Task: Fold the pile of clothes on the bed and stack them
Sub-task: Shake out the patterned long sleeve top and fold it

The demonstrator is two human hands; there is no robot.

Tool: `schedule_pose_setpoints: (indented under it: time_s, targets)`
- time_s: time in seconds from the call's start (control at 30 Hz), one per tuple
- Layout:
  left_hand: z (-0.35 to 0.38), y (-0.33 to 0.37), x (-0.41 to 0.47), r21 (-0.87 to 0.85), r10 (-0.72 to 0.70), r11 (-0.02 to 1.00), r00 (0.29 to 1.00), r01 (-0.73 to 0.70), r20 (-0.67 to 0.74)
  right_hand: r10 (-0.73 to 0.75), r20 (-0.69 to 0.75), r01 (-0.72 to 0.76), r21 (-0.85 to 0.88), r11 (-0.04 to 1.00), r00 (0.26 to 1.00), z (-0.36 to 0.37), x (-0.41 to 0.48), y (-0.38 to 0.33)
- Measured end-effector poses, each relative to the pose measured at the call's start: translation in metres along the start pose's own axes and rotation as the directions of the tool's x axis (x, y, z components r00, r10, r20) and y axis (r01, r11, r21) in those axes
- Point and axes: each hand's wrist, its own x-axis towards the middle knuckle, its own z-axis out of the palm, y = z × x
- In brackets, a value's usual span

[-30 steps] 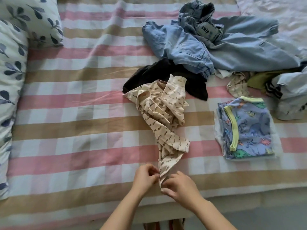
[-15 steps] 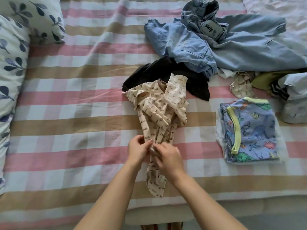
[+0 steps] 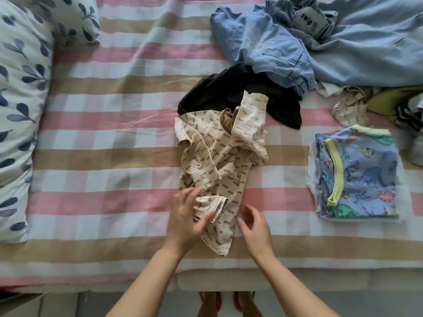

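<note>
A cream shirt [image 3: 219, 161] with a small dark print lies crumpled in the middle of the bed, one sleeve thrown up over a black garment [image 3: 281, 106]. My left hand [image 3: 186, 216] lies on the shirt's near end, with a bunch of the fabric held between thumb and fingers. Just off the shirt's right edge, my right hand [image 3: 254, 227] hovers with loosely curled fingers and holds nothing. A folded blue dinosaur-print garment [image 3: 361, 175] sits to the right. The unfolded pile, with blue denim pieces [image 3: 274, 46], fills the far right.
The bed has a pink, tan and white checked sheet [image 3: 114, 138]. Leaf-print pillows [image 3: 20, 110] line the left side. More small garments, a cream piece [image 3: 350, 108] and yellow-green and striped pieces [image 3: 398, 106], lie at the right edge. The bed's near edge runs below my forearms.
Both hands were pinching the shirt's near end together. My right hand has let go and moved right, and the left hand has shifted down and left on the fabric.
</note>
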Motion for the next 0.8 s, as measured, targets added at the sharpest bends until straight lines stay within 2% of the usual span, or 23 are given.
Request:
schedule_pose_setpoints:
  time_s: [0.07,0.13,0.23,0.3,0.4,0.5,0.63,0.7,0.8]
  targets:
    - [0.012,0.007,0.006,0.091,0.122,0.986,0.980,-0.137,0.154,0.058,-0.029,-0.055,0.079,0.995,0.998,0.010,0.010,-0.009]
    - [0.020,0.010,0.016,0.111,0.099,0.986,0.977,-0.122,0.191,0.139,-0.043,-0.133,0.120,0.984,0.989,0.016,0.025,-0.021]
    - [0.020,0.010,0.025,-0.113,-0.107,0.988,0.994,0.109,0.030,0.186,-0.022,-0.179,0.192,0.965,0.982,0.016,0.041,-0.031]
    - [0.012,0.002,0.022,-0.256,-0.292,0.929,0.954,0.265,-0.071,0.154,-0.040,-0.143,0.203,0.969,0.987,0.007,0.040,-0.028]
    - [-0.004,-0.014,-0.006,-0.363,-0.474,0.847,0.860,0.388,-0.188,0.135,-0.109,-0.109,0.216,0.970,0.985,-0.017,0.019,-0.008]
    - [-0.007,-0.027,-0.044,-0.328,-0.547,0.821,0.810,0.468,-0.212,0.150,-0.174,-0.110,0.222,0.969,0.973,-0.042,-0.004,0.026]
    - [0.013,-0.036,-0.071,-0.133,-0.510,0.855,0.859,0.501,-0.038,0.178,-0.209,-0.162,0.092,0.982,0.962,-0.057,-0.017,0.065]
    - [0.018,-0.034,-0.071,-0.078,-0.508,0.858,0.861,0.509,0.032,0.195,-0.188,-0.189,0.052,0.981,0.963,-0.060,-0.014,0.073]
    - [0.015,-0.026,-0.057,-0.065,-0.488,0.871,0.873,0.487,-0.006,0.176,-0.225,-0.175,0.022,0.984,0.958,-0.066,-0.005,0.065]
